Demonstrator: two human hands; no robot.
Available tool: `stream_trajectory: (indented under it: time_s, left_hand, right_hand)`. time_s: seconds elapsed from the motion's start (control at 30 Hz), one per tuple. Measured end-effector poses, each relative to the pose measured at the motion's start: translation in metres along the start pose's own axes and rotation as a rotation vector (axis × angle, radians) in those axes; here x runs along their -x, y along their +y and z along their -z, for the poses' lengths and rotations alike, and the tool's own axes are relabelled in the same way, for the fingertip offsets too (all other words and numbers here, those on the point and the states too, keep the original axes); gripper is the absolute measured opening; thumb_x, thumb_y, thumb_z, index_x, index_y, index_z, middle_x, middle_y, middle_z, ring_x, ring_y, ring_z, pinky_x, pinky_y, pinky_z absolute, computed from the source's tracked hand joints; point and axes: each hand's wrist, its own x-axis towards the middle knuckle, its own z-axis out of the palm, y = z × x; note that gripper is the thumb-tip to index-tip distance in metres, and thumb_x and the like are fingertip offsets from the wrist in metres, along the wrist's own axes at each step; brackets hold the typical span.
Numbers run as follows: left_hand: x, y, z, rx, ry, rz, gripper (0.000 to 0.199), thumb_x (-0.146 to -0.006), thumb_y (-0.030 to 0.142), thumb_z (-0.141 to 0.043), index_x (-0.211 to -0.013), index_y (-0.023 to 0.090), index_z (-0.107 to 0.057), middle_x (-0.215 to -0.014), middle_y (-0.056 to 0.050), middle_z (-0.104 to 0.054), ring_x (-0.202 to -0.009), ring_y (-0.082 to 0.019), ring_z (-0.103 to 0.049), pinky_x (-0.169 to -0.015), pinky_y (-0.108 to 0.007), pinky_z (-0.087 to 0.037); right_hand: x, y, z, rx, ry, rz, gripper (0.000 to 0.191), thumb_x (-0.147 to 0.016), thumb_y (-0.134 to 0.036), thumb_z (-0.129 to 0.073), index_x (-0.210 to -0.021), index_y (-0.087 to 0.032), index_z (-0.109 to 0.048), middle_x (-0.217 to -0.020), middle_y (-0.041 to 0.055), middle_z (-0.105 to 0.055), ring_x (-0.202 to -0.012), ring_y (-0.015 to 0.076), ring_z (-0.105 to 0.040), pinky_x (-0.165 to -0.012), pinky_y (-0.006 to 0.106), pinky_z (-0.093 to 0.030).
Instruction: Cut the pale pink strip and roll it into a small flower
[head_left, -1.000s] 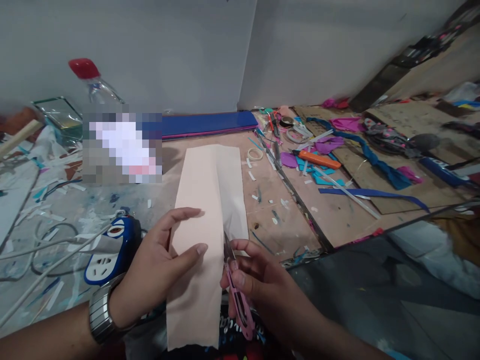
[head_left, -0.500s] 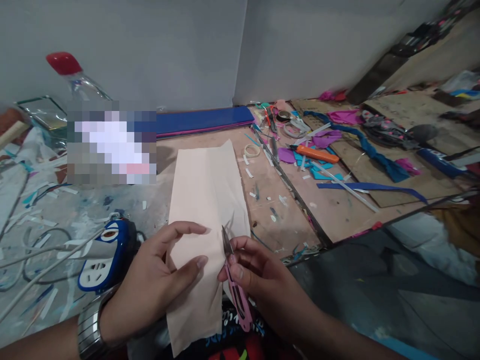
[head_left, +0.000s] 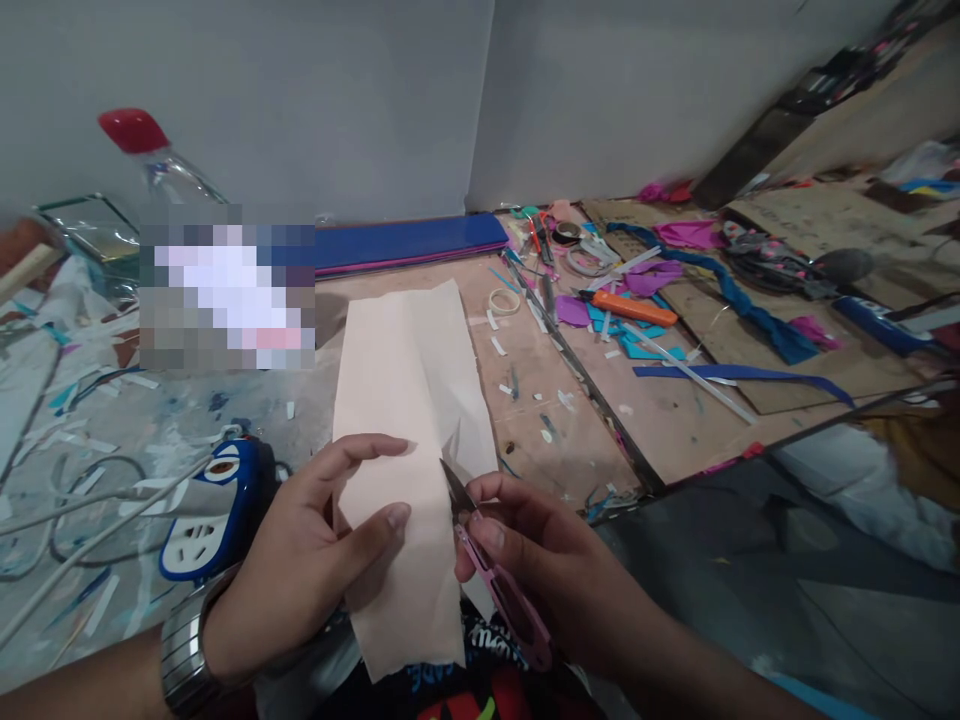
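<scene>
A long pale peach sheet of cloth [head_left: 394, 350], folded lengthwise, lies on the table and hangs over its front edge towards my lap. My left hand [head_left: 322, 540] holds it from the left. Thumb and index finger rest on top, while the other fingers are hidden beneath. In my right hand [head_left: 525, 540] are small pink-handled scissors [head_left: 499, 590], gripped near the pivot. Their blades point up and left against the folded edge, where a slit shows just ahead of the tip.
At left stand a blue-and-white power strip [head_left: 199, 535] with cables and a red-capped bottle [head_left: 135, 132]. A blue slab [head_left: 412, 243] lies along the wall. To the right are an orange cutter [head_left: 630, 307], a tape roll [head_left: 503, 301], a blue strip [head_left: 750, 373] and scraps.
The scissors have swung, with their handles going right and the blades tilting further left. The cloth's lower end has shifted up and to the right. My left hand has barely moved.
</scene>
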Motion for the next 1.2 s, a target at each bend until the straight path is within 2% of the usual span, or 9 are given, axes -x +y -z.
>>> stream_trajectory:
  time_s: [0.23, 0.37, 0.47, 0.6, 0.7, 0.8, 0.93, 1.07, 1.2]
  left_hand:
    - [0.002, 0.002, -0.002, 0.016, -0.092, 0.055, 0.041, -0.09, 0.043, -0.069, -0.128, 0.03, -0.061, -0.129, -0.005, -0.067, -0.104, -0.024, -0.068, -0.068, -0.028, -0.057]
    - [0.001, 0.001, -0.002, -0.001, -0.083, 0.01, 0.039, -0.091, 0.038, -0.068, -0.128, 0.031, -0.059, -0.131, -0.003, -0.065, -0.104, -0.022, -0.067, -0.077, -0.029, -0.057]
    - [0.0, -0.003, 0.0, 0.047, -0.083, 0.057, 0.042, -0.092, 0.042, -0.067, -0.131, 0.031, -0.057, -0.126, -0.004, -0.066, -0.097, -0.021, -0.066, -0.071, -0.028, -0.056]
    - [-0.001, -0.006, 0.002, 0.11, -0.039, 0.086, 0.043, -0.091, 0.041, -0.069, -0.132, 0.03, -0.058, -0.13, -0.005, -0.063, -0.105, -0.023, -0.065, -0.068, -0.026, -0.053]
    - [-0.003, -0.006, 0.002, 0.121, -0.016, 0.079, 0.041, -0.091, 0.039, -0.07, -0.13, 0.03, -0.06, -0.133, -0.005, -0.062, -0.109, -0.023, -0.064, -0.074, -0.027, -0.054]
    - [-0.003, -0.007, 0.001, 0.144, -0.002, 0.073, 0.04, -0.091, 0.039, -0.071, -0.128, 0.029, -0.061, -0.135, -0.005, -0.06, -0.108, -0.022, -0.064, -0.079, -0.028, -0.055]
    - [-0.002, -0.01, 0.001, 0.252, 0.001, 0.096, 0.042, -0.09, 0.037, -0.072, -0.13, 0.03, -0.059, -0.129, -0.003, -0.062, -0.087, -0.016, -0.065, -0.071, -0.026, -0.056]
    - [-0.001, -0.014, 0.001, 0.36, -0.003, 0.108, 0.046, -0.089, 0.034, -0.074, -0.132, 0.031, -0.057, -0.124, -0.003, -0.064, -0.083, -0.015, -0.065, -0.068, -0.024, -0.056]
    - [-0.002, -0.013, 0.001, 0.423, 0.013, 0.112, 0.05, -0.086, 0.032, -0.076, -0.133, 0.029, -0.057, -0.119, -0.004, -0.066, -0.091, -0.018, -0.067, -0.071, -0.024, -0.057]
  right_hand:
    - [-0.003, 0.003, 0.002, -0.055, 0.059, -0.018, 0.048, -0.082, -0.05, -0.081, -0.111, -0.025, -0.054, -0.083, -0.0031, -0.071, -0.044, 0.0061, -0.055, -0.039, 0.016, -0.041]
    - [-0.004, 0.004, 0.002, -0.055, 0.045, 0.006, 0.044, -0.084, -0.051, -0.079, -0.111, -0.025, -0.054, -0.084, -0.0037, -0.071, -0.04, 0.0044, -0.051, -0.037, 0.016, -0.042]
    - [-0.005, 0.003, 0.002, -0.061, 0.04, 0.019, 0.044, -0.084, -0.05, -0.079, -0.11, -0.025, -0.053, -0.082, -0.0041, -0.07, -0.039, 0.0034, -0.048, -0.036, 0.015, -0.038]
    - [-0.004, 0.003, 0.006, -0.024, 0.064, 0.048, 0.042, -0.087, -0.048, -0.076, -0.113, -0.027, -0.051, -0.082, -0.0048, -0.067, -0.039, 0.0037, -0.047, -0.036, 0.015, -0.039]
    - [-0.003, 0.002, 0.01, 0.063, 0.114, 0.174, 0.039, -0.089, -0.044, -0.075, -0.115, -0.027, -0.052, -0.085, -0.0036, -0.067, -0.041, 0.0045, -0.048, -0.038, 0.018, -0.041]
    - [-0.003, 0.002, 0.014, 0.136, 0.256, 0.384, 0.038, -0.091, -0.044, -0.073, -0.119, -0.025, -0.057, -0.09, -0.0003, -0.066, -0.051, 0.0064, -0.051, -0.046, 0.02, -0.044]
    - [-0.007, -0.002, 0.02, 0.146, 0.405, 0.47, 0.036, -0.095, -0.047, -0.066, -0.121, -0.022, -0.061, -0.077, -0.0019, -0.057, -0.054, 0.0077, -0.047, -0.046, 0.02, -0.036]
    - [-0.009, -0.011, 0.026, 0.276, 0.282, 0.338, 0.045, -0.092, -0.047, -0.07, -0.127, -0.022, -0.058, -0.076, -0.0045, -0.051, -0.047, 0.0044, -0.033, -0.041, 0.019, -0.026]
    - [-0.007, -0.021, 0.033, 0.366, 0.148, 0.255, 0.061, -0.083, -0.043, -0.082, -0.134, -0.024, -0.054, -0.086, -0.003, -0.051, -0.057, 0.0054, -0.038, -0.047, 0.018, -0.03]
